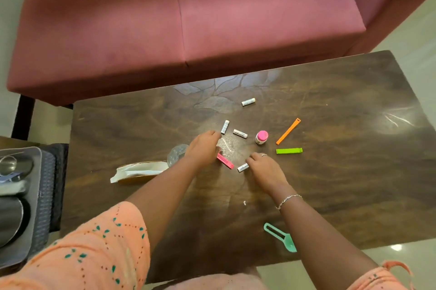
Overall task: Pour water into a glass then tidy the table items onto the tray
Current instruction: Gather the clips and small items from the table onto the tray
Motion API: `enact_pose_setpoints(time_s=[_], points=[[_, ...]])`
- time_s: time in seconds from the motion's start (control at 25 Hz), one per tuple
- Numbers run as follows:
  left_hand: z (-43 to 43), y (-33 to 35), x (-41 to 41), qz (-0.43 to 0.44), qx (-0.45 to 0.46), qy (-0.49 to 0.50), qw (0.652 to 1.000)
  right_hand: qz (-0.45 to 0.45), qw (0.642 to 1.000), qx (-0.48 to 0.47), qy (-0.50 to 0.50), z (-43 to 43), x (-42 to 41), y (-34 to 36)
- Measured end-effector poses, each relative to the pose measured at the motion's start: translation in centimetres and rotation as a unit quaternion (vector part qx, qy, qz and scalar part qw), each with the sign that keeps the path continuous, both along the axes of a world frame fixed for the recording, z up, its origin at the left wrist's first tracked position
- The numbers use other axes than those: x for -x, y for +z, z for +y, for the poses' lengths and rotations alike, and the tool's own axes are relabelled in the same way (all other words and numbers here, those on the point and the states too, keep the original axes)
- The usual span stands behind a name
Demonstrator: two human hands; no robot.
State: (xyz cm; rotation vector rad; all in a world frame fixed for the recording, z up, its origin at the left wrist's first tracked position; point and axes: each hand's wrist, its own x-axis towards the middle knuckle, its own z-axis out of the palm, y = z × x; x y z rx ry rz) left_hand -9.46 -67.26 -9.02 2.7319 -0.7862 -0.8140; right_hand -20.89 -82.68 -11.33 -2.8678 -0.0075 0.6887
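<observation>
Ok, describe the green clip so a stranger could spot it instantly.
On the dark wooden table, look just right of the pink-capped bottle. The green clip lies flat there, below the orange clip. It is lime, short and level; the orange one is longer and slanted.

Sofa [188, 18]: pink-red upholstery, two seat cushions, back cushions at top edge, dark leg at left.
Table [342, 183]: dark glossy wood, swirling grain, set just in front of sofa.
Floor [420, 37]: pale glossy tiles, visible right and left of sofa.
Light: bright glare on tabletop at right, small reflection on floor below.
</observation>
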Motion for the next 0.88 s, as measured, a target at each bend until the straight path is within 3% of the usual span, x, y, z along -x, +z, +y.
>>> enact_pose_setpoints(time_s=[0.28, 0.56, 0.72, 0.8, 0.88], points=[[-4.0, -4.5, -3.5, 0.017, -0.023, 0.096, 0.995, -0.030, 0.995, 0.010, 0.092, -1.1, -1.3, -4.6], [-6.8, -7.0, -4.9, -0.016, -0.056, 0.161, 0.985, -0.045, 0.994, 0.010, 0.102, -0.5, -0.9, -6.4], [-7.8, -8.2, -4.9, -0.037, -0.069, 0.157, 0.985, -0.055, 0.996, -0.007, 0.069, -0.6, -1.0, -7.2], [-7.9, -8.4, -5.0, -0.038, -0.066, 0.161, 0.984, -0.022, 0.999, -0.025, 0.000, -1.4, -0.7, -7.7], [-7.8, -8.2, -5.0, -0.036, -0.048, 0.182, 0.982, -0.044, 0.993, -0.071, -0.087, -1.9, -0.6, -7.3]])
